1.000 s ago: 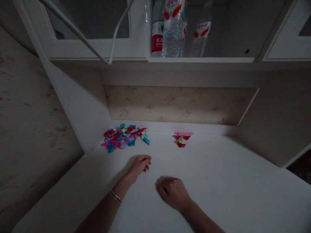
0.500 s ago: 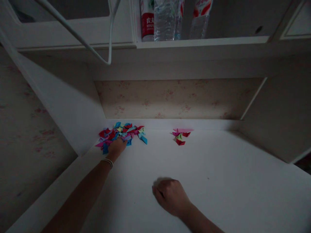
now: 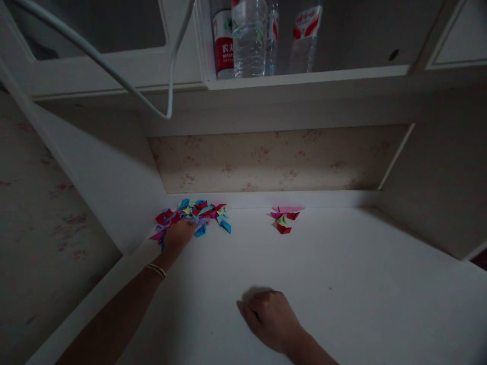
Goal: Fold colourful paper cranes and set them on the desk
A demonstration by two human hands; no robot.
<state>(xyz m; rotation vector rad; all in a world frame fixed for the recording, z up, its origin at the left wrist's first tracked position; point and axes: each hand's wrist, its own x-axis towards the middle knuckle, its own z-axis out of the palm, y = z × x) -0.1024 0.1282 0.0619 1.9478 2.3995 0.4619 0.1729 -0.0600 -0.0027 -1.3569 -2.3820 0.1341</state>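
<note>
A heap of small folded paper pieces in blue, red, pink, purple and yellow lies at the back left of the white desk. My left hand reaches into the near side of this heap, its fingers closed at a purple folded paper piece. The hand covers part of the heap, and its fingertips are partly hidden. My right hand rests on the desk closer to me, curled into a loose fist with nothing visible in it. A smaller group of folded papers, red, pink and green, sits at the back, right of the heap.
The white desk is bounded by side panels and a flowered back wall. Above it a shelf holds plastic bottles and a red-and-white container. A white cable-like loop hangs at the upper left.
The view has tilted up slightly, so the shelf and desk sit lower in the picture. My left hand has shifted slightly within the heap. The right fist keeps its place on the desk.
</note>
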